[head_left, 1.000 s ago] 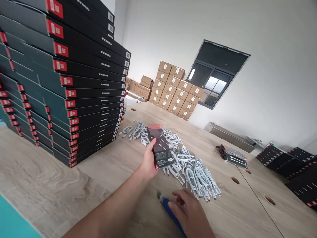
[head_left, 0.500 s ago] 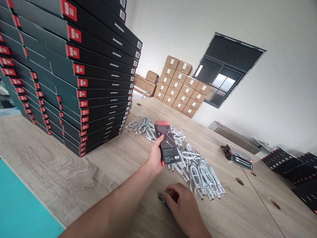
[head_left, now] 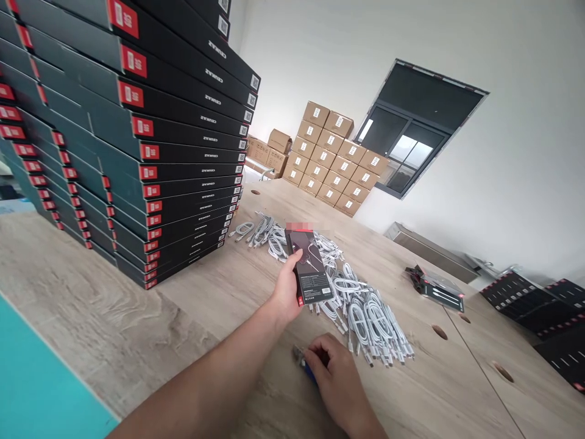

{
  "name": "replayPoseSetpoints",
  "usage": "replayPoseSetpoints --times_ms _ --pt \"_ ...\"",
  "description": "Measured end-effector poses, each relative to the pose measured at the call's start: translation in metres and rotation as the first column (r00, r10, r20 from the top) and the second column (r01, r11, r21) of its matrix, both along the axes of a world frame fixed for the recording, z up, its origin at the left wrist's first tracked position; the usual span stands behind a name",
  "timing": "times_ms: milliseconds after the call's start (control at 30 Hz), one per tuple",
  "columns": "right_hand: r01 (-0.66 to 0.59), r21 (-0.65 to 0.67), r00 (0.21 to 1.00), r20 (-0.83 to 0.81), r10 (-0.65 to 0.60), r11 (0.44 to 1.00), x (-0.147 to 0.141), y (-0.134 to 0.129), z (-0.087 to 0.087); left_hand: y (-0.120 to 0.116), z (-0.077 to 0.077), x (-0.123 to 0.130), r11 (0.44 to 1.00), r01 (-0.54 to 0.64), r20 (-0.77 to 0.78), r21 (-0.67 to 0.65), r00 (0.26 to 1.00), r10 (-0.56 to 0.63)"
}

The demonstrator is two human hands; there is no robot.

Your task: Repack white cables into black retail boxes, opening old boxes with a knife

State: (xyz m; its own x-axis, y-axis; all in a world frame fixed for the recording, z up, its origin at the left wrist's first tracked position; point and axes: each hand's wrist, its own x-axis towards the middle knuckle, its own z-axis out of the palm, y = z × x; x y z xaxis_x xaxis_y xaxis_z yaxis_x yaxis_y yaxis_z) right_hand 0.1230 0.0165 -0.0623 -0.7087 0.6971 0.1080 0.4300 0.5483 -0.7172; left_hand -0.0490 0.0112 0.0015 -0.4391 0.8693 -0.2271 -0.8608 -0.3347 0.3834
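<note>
In the head view my left hand (head_left: 287, 286) grips a flat black cable box (head_left: 311, 271), its thumb across the printed face, which shows a white cable and fine text. The box is tilted above a heap of coiled white cables (head_left: 377, 323) on the wooden table. Lower down, my right hand (head_left: 336, 378) is curled around a small tool (head_left: 311, 373) with a blue handle and a metallic end. Its exact kind is partly hidden by the fingers.
A tall stack of black boxes (head_left: 192, 164) with red corners stands at the left. Opened black packaging (head_left: 439, 289) lies on the table (head_left: 192, 323) at right. Brown cartons (head_left: 329, 160) are stacked behind. Several black boxes (head_left: 525, 311) sit at far right, and a turquoise surface (head_left: 41, 378) at lower left.
My right hand has turned slightly, and more of the tool's blue handle shows. My left hand holds the box almost still. The view has shifted a little.
</note>
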Motion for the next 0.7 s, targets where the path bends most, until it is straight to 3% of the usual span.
replayPoseSetpoints --times_ms 267,400,500,600,667,700 --pt "0.147 -0.111 0.962 -0.216 -0.168 0.983 0.003 0.008 -0.005 0.001 0.004 0.0 1.0 -0.014 -0.017 0.008 1.0 0.014" --pt "0.183 -0.194 0.884 -0.396 -0.247 0.964 0.018 0.014 0.018 0.0 0.009 -0.002 0.999 -0.034 -0.057 -0.019 0.998 0.033" --pt "0.129 -0.291 0.823 -0.502 -0.266 0.948 0.072 0.005 0.053 -0.001 0.016 0.001 0.998 -0.028 -0.079 -0.063 0.997 0.023" --pt "0.049 -0.413 0.865 -0.438 -0.246 0.909 0.162 -0.025 0.075 0.004 0.021 0.009 0.994 -0.084 -0.125 -0.067 0.989 0.075" --pt "0.078 -0.549 0.943 -0.231 -0.241 0.832 0.227 -0.054 0.068 0.011 0.021 0.012 0.995 -0.102 -0.183 -0.011 0.978 0.098" --pt "0.142 -0.623 0.964 -0.088 -0.249 0.769 0.26 -0.07 0.056 0.014 0.02 0.013 0.996 -0.086 -0.214 0.038 0.973 0.092"
